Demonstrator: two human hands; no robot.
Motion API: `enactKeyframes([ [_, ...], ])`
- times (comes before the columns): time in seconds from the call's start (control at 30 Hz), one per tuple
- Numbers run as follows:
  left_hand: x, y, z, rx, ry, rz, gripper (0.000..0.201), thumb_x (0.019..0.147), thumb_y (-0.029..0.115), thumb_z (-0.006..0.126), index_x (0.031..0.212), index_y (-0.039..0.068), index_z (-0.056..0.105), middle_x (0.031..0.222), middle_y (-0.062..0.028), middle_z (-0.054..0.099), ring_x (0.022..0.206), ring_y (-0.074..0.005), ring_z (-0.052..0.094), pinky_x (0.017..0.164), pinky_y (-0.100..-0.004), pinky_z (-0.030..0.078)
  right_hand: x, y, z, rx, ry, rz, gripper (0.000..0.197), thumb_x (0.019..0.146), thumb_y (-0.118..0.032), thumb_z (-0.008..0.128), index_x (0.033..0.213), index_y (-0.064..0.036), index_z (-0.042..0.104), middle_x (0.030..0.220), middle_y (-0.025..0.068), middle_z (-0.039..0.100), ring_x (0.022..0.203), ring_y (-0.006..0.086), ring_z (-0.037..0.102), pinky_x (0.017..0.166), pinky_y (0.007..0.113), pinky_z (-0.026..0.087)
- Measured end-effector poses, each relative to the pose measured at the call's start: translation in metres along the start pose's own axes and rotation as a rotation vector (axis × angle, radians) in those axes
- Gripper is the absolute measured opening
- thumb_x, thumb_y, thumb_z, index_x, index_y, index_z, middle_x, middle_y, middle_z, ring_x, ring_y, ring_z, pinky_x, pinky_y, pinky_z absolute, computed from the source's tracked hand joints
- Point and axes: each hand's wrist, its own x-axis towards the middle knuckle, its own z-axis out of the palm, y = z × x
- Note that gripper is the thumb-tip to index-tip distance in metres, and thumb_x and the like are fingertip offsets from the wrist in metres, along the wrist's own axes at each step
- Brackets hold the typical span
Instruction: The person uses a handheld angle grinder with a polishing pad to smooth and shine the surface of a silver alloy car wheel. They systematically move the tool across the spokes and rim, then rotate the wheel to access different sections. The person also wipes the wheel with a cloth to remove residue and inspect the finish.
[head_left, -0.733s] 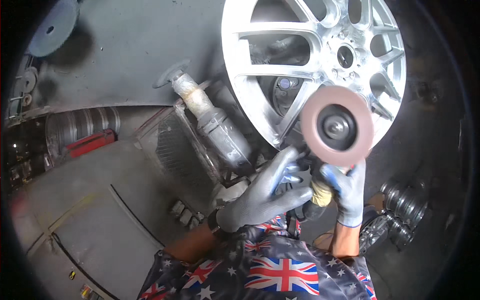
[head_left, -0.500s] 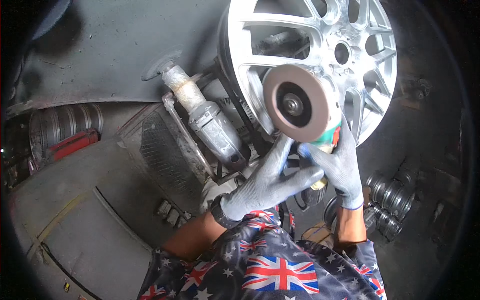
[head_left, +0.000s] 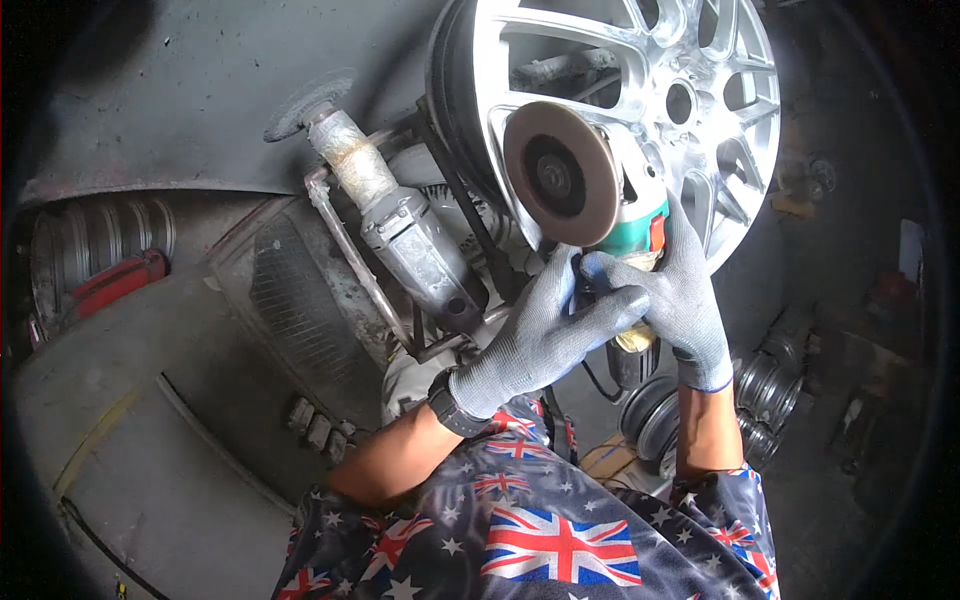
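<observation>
No lettering or number can be read. The signs that can be made out are flag prints on the dark patterned garment (head_left: 640,493), below the grinder (head_left: 632,222). The largest flag print (head_left: 562,548), a red upright-and-diagonal cross edged in white on blue, lies straight below the grinder. Smaller prints of the same flag climb the cloth below and to the left of the grinder, some partly lost in folds; others sit below it to the right, on the sleeve (head_left: 735,525). White stars (head_left: 453,547) are scattered over the dark cloth between the flags, all of them below the grinder.
</observation>
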Motion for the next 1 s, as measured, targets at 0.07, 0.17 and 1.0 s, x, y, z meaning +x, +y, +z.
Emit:
enactKeyframes([
  [0.07,0.001,0.001,0.000,-0.004,0.009,0.017,0.044,0.100,0.007,0.067,0.138,0.005,0.044,0.116,0.0019,0.052,0.110,-0.0063,0.053,0.096,-0.0233,0.046,0.000,-0.002,0.001,0.015,-0.005,0.009,0.081,0.073,-0.019,0.090,0.141,-0.0002,0.049,0.126,0.0129,0.065,0.114,0.0188,0.063,0.100,0.036,0.050],
  [0.17,0.001,0.002,0.001,0.014,0.026,0.034,0.043,0.099,0.007,0.068,0.136,0.006,0.045,0.114,0.0019,0.052,0.110,-0.0064,0.053,0.096,-0.0230,0.046,0.000,-0.005,0.001,-0.019,0.003,0.023,0.081,0.074,-0.021,0.090,0.140,-0.0005,0.049,0.126,0.0131,0.065,0.114,0.0187,0.063,0.100,0.035,0.050],
  [1.0,0.002,0.011,-0.002,-0.028,0.032,0.030,0.029,0.096,0.005,0.071,0.118,0.008,0.051,0.106,0.0036,0.052,0.100,-0.0046,0.052,0.088,-0.0208,0.046,0.005,-0.016,0.004,-0.027,-0.015,0.043,0.085,0.074,-0.017,0.091,0.143,0.0014,0.046,0.130,0.0136,0.063,0.116,0.0198,0.062,0.103,0.036,0.049],
])
